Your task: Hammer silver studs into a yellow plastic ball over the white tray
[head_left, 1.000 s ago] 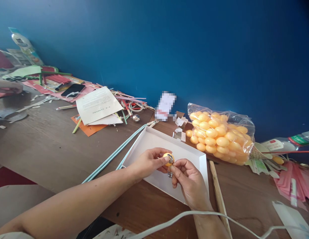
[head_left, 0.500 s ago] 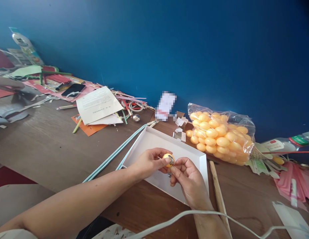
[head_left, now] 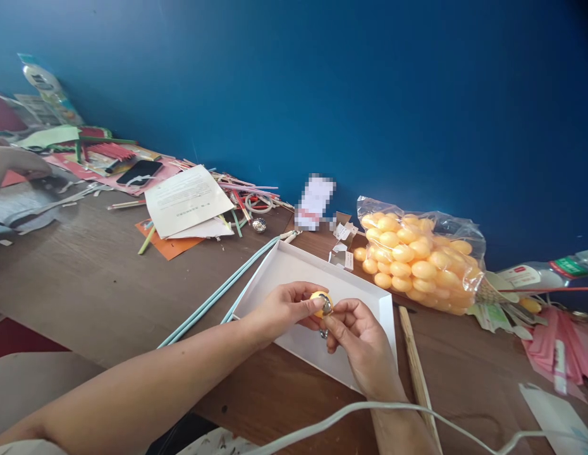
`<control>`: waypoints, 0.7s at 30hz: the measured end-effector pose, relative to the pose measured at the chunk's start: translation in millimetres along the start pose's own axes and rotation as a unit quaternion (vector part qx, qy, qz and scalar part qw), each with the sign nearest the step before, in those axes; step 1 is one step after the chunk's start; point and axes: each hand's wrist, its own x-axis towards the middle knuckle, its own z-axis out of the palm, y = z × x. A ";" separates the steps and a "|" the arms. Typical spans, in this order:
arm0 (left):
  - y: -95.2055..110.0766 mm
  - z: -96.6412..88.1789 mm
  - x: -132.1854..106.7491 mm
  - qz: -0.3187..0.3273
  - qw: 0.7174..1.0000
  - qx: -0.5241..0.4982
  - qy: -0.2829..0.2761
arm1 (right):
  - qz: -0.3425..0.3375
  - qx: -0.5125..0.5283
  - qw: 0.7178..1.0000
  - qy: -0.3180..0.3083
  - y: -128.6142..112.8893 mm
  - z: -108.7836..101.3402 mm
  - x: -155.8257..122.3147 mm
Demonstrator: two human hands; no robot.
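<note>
Over a shallow white box lid (head_left: 370,294), my left hand (head_left: 284,313) grips a small yellow ball (head_left: 318,296) between thumb and fingers. A shiny silver piece (head_left: 327,306) shows against the ball's right side. My right hand (head_left: 363,335) meets it from the right, thumb and forefinger pinched at the ball's lower edge. What lies in that pinch is too small to make out. Just below, a second small silver piece (head_left: 324,333) shows between the two hands, partly hidden by fingers.
Behind the lid to the right lies a clear bag of yellow balls (head_left: 417,259). Pale blue cords (head_left: 218,294) run along its left, a wooden stick (head_left: 415,366) along its right. A white cable (head_left: 341,411) crosses in front. Papers (head_left: 187,201) and a silver bell (head_left: 259,225) lie left; another person's hand (head_left: 23,161) is far left.
My hands stay in nearly the same place, with the right fingers shifted slightly. The lower silver piece has moved a little to the right. The other person's hand has moved at far left.
</note>
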 end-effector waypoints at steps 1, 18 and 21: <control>0.3 -0.3 0.1 -0.003 1.000 -0.012 -0.003 | -0.003 0.006 1.000 -0.010 -0.8 0.0 -0.6; -1.8 0.7 1.1 0.035 0.999 0.035 -0.007 | -0.011 -0.022 0.999 0.022 -0.2 3.3 3.3; -3.2 0.8 2.2 0.045 0.998 0.042 -0.003 | -0.020 -0.032 0.999 0.018 2.2 4.5 5.6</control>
